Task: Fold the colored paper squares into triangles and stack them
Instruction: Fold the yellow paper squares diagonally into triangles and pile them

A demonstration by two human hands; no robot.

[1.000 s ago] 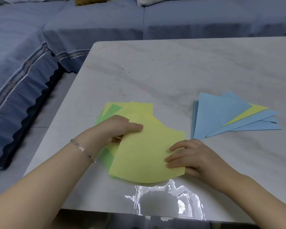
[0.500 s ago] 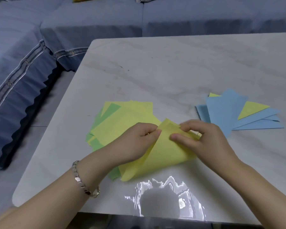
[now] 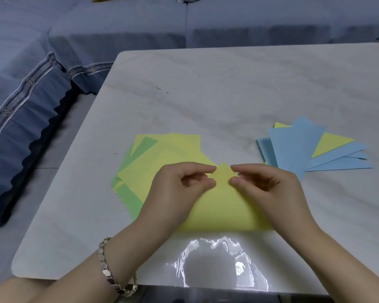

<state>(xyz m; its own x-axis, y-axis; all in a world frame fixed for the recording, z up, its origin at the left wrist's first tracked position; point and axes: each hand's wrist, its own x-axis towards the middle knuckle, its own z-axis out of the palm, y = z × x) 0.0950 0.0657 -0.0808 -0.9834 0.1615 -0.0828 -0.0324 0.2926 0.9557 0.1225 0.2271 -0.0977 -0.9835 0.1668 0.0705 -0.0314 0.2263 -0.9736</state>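
A yellow paper sheet (image 3: 222,206) lies doubled over near the table's front edge, its two corners meeting in a point at the top. My left hand (image 3: 179,189) pinches that point from the left and my right hand (image 3: 265,186) pinches it from the right. Under and to the left of it spreads a loose pile of yellow and green squares (image 3: 153,154). At the right lies a fanned stack of folded triangles (image 3: 302,147), mostly blue with a yellow one among them.
The white marble table (image 3: 206,88) has a glossy glare patch at its front edge (image 3: 217,263). A blue sofa (image 3: 31,84) runs along the left and back sides, close to the table's left edge.
The yellow sheet's near corner has been lifted over onto the far corner. Both hands moved up to the joined tip and now pinch it.
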